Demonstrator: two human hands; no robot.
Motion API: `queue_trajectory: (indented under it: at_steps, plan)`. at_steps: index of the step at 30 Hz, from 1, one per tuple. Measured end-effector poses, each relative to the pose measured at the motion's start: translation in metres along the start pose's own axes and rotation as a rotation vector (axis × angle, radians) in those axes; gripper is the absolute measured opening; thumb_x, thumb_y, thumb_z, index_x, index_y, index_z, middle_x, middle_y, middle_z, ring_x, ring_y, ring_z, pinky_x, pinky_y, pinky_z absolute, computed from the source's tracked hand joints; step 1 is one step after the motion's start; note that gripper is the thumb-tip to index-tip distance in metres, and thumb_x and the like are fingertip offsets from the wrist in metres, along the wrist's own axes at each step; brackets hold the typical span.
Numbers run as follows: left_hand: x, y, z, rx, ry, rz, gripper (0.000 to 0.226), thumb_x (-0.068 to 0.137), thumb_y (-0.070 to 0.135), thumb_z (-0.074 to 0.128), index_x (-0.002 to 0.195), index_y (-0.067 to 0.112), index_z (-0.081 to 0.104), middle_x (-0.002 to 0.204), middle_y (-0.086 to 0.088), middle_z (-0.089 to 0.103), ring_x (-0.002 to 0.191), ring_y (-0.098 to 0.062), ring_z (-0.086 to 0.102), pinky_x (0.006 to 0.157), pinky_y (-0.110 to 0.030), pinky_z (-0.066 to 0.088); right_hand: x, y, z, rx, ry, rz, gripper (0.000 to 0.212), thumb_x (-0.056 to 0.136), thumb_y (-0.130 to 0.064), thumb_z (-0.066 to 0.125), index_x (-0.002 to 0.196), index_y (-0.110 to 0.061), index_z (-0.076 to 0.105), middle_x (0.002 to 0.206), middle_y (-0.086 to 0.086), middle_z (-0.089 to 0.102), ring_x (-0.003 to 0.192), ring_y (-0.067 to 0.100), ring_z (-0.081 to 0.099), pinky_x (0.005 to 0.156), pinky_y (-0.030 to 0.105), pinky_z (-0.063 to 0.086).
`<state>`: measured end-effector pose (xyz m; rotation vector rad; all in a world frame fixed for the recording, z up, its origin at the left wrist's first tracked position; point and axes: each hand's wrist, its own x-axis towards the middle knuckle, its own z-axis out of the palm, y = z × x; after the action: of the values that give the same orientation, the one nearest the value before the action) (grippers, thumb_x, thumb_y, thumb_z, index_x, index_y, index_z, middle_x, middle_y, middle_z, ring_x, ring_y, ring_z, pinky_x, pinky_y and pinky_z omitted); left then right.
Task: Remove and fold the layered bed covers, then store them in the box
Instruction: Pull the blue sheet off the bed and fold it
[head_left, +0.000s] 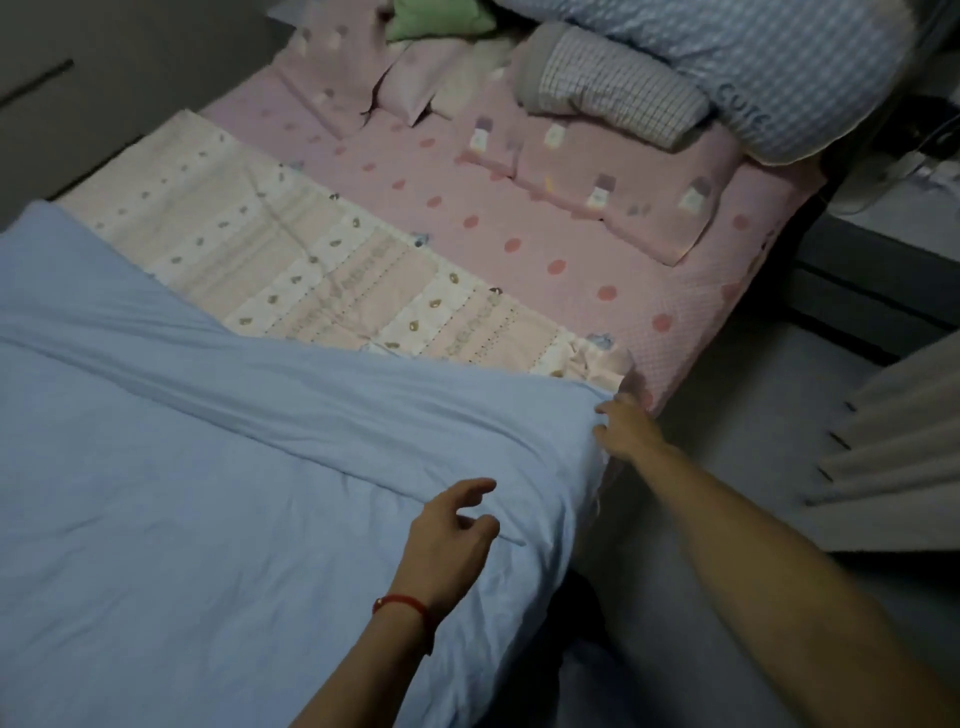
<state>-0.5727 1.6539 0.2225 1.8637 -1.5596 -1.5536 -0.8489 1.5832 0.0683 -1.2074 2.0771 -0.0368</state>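
A light blue cover (218, 467) lies on top across the near half of the bed. Under it a pale patterned quilt (291, 249) shows as a band, and beyond that a pink dotted sheet (467, 208). My right hand (626, 426) is at the blue cover's far right corner at the bed's edge, fingers curled on the fabric. My left hand (452, 535), with a red string on its wrist, hovers over the cover's right edge with fingers loosely spread and holds nothing. No box is in view.
Pillows and a rolled checked blanket (613, 88) are piled at the head of the bed, with a blue gingham duvet (753, 57) behind. A dark bedside unit (872, 270) and a curtain (893, 431) stand to the right, with grey floor (727, 493) between.
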Motion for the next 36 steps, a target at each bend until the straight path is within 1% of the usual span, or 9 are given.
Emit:
queue_trajectory:
  at_steps: [5,9,11,14,17,26,29,34,36]
  plan:
    - [0.049,0.027,0.022,-0.024,0.055,-0.083,0.039,0.090,0.013,0.059,0.121,0.035,0.067,0.120,0.007,0.065,0.095,-0.010,0.067,0.083,-0.035,0.061,0.093,0.033,0.002,-0.149,-0.168,-0.009,0.067,0.082,-0.054,0.043,0.140,-0.025,0.058,0.161,0.007,0.028,0.138,0.033,0.039,0.118,0.045,0.033]
    - [0.061,0.029,0.026,-0.040,0.081,-0.140,0.038,0.091,0.011,0.057,0.120,0.034,0.066,0.119,0.007,0.064,0.098,-0.007,0.066,0.082,-0.035,0.061,0.106,0.036,0.008,-0.185,-0.149,-0.034,0.041,0.095,-0.026,0.055,0.136,-0.022,0.063,0.153,0.016,0.032,0.133,0.037,0.045,0.115,0.043,0.038]
    - [0.058,0.022,0.026,-0.039,0.100,-0.187,0.037,0.091,0.011,0.056,0.118,0.034,0.066,0.116,0.007,0.065,0.099,-0.008,0.066,0.082,-0.036,0.061,0.106,0.039,0.009,-0.130,-0.084,-0.022,0.038,0.095,-0.020,0.057,0.131,-0.010,0.065,0.143,0.018,0.047,0.123,0.038,0.055,0.105,0.042,0.047]
    - [0.045,0.006,0.023,-0.041,0.110,-0.283,0.035,0.091,0.010,0.055,0.117,0.031,0.066,0.113,0.004,0.067,0.099,-0.012,0.067,0.083,-0.040,0.061,0.090,0.040,0.011,-0.083,0.043,-0.054,0.021,0.096,-0.014,0.058,0.102,0.001,0.072,0.106,0.020,0.069,0.095,0.037,0.068,0.077,0.040,0.055]
    - [0.032,-0.009,0.022,-0.030,0.109,-0.356,0.033,0.091,0.013,0.053,0.115,0.031,0.066,0.109,0.002,0.069,0.096,-0.018,0.069,0.084,-0.043,0.060,0.044,0.026,0.010,-0.138,0.068,-0.207,0.023,0.098,-0.019,0.057,0.080,-0.008,0.066,0.084,0.008,0.061,0.074,0.028,0.062,0.063,0.035,0.048]
    - [-0.015,-0.061,0.008,-0.361,0.239,-0.611,0.024,0.098,0.026,0.059,0.118,0.013,0.061,0.107,-0.011,0.066,0.090,-0.023,0.066,0.074,-0.038,0.061,-0.136,-0.079,0.079,-0.306,-0.490,-0.916,0.020,0.101,-0.035,0.053,0.099,-0.022,0.067,0.097,-0.003,0.060,0.086,0.015,0.060,0.081,0.027,0.049]
    - [-0.046,-0.096,-0.004,-0.381,0.235,-0.656,0.021,0.097,0.034,0.062,0.098,0.012,0.060,0.104,-0.013,0.066,0.091,-0.028,0.069,0.066,-0.036,0.062,-0.196,-0.098,0.103,-0.299,-0.653,-1.012,0.017,0.098,-0.031,0.059,0.102,-0.020,0.070,0.100,0.002,0.068,0.088,0.015,0.064,0.084,0.029,0.054]
    - [-0.118,-0.180,-0.030,-0.251,0.346,-0.655,0.029,0.084,0.017,0.071,0.070,0.014,0.046,0.070,-0.014,0.051,0.063,-0.025,0.057,0.060,-0.046,0.063,-0.276,-0.116,0.161,-0.296,-0.798,-1.085,0.017,0.094,-0.031,0.060,0.094,-0.018,0.072,0.089,0.000,0.071,0.080,0.014,0.066,0.083,0.037,0.057]
    - [-0.162,-0.224,-0.048,-0.228,0.357,-0.645,0.034,0.084,0.016,0.072,0.066,0.015,0.044,0.065,-0.013,0.051,0.059,-0.025,0.059,0.058,-0.040,0.062,-0.316,-0.126,0.194,-0.335,-0.799,-1.089,0.020,0.093,-0.033,0.060,0.092,-0.017,0.073,0.089,0.001,0.072,0.079,0.015,0.065,0.083,0.040,0.057]
